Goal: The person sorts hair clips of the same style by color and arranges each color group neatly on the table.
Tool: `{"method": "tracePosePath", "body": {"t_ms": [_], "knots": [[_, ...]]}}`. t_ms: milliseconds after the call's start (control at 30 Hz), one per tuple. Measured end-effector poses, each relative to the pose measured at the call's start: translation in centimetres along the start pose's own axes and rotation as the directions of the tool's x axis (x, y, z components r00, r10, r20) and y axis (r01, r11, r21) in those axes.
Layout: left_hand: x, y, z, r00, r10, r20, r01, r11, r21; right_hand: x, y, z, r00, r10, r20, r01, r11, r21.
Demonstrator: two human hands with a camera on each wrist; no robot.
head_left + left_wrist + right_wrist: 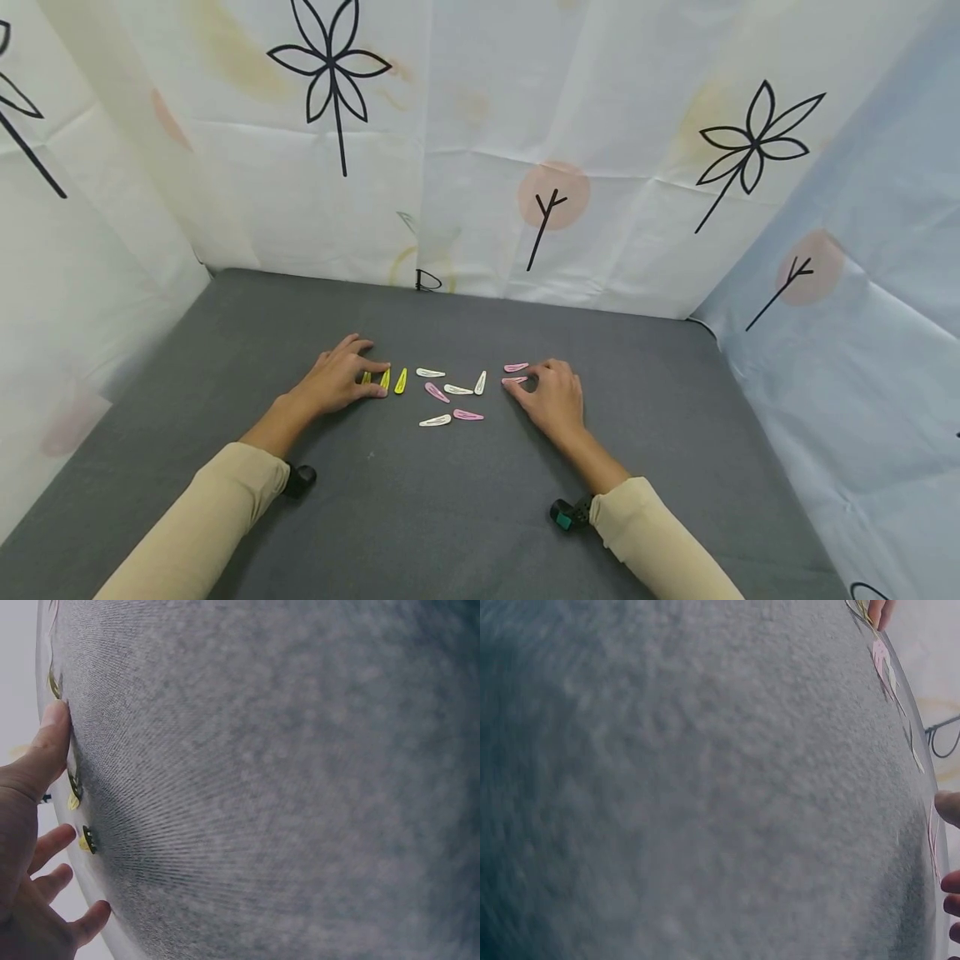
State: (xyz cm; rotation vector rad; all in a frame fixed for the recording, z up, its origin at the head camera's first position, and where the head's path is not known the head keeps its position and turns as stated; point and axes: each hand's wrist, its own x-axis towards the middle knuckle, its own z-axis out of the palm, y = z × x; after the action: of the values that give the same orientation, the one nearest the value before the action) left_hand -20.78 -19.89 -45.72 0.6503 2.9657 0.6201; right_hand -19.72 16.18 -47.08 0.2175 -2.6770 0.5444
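My left hand (341, 377) is at the left of a group of snap hair clips, thumb and index finger at the two ends of a yellow hair clip (386, 379). One yellow clip (401, 381) lies just right of it; another (366, 378) shows partly behind the fingers. In the left wrist view, yellow clips (86, 838) sit close by the fingers. My right hand (557, 396) holds a pink hair clip (514, 380) lengthwise between thumb and index finger, low at the cloth. A second pink clip (516, 367) lies just beyond it.
Between the hands lie white clips (458, 389) and pink clips (468, 415), turned various ways. Grey cloth (450, 508) covers the table. White printed curtains (480, 125) hang at the back and both sides. Each wrist wears a small dark camera (300, 481).
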Motion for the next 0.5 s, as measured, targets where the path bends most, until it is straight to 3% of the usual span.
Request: {"method": "tracePosePath", "body": {"t_ms": [500], "knots": [[-0.1,-0.1,0.0,1.0,-0.007,0.009,0.008,1.0,-0.016,-0.3,-0.7,1.2,0.995,0.004,-0.1,-0.007,1.0,-0.027]]}}
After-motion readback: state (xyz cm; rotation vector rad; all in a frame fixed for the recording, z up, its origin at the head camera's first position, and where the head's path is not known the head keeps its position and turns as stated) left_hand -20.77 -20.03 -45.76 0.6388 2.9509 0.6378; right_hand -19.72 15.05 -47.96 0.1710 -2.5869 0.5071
